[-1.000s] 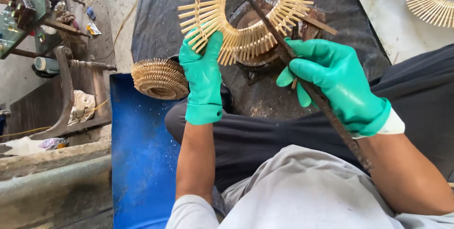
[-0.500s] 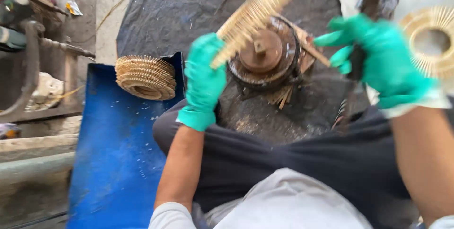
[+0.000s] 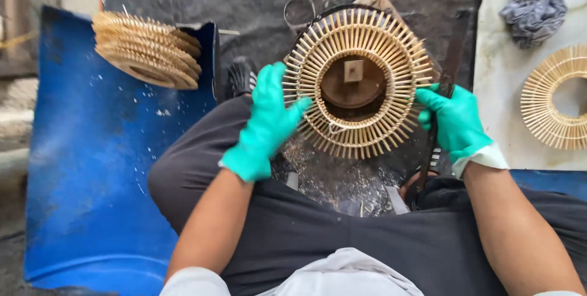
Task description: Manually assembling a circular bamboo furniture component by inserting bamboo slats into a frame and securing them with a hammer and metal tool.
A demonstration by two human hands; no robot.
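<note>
A round ring of radiating bamboo sticks [image 3: 358, 39] lies flat on a brown metal disc [image 3: 353, 86] in front of me. My left hand [image 3: 267, 122], in a green glove, presses on the ring's left rim. At the ring's right edge, my gloved right hand [image 3: 455, 120] grips a long dark rusty blade [image 3: 451, 58] that runs up and away from me.
A stack of finished bamboo rings [image 3: 147, 48] sits on a blue plastic sheet [image 3: 92, 168] to the left. Another ring [image 3: 553, 97] and a grey rag [image 3: 531, 6] lie on a white board [image 3: 495, 58] to the right. Shavings cover the dark ground between my knees.
The ring was held tilted up in my left hand; now it lies flat on the disc. My right hand with the blade came down to the ring's right edge.
</note>
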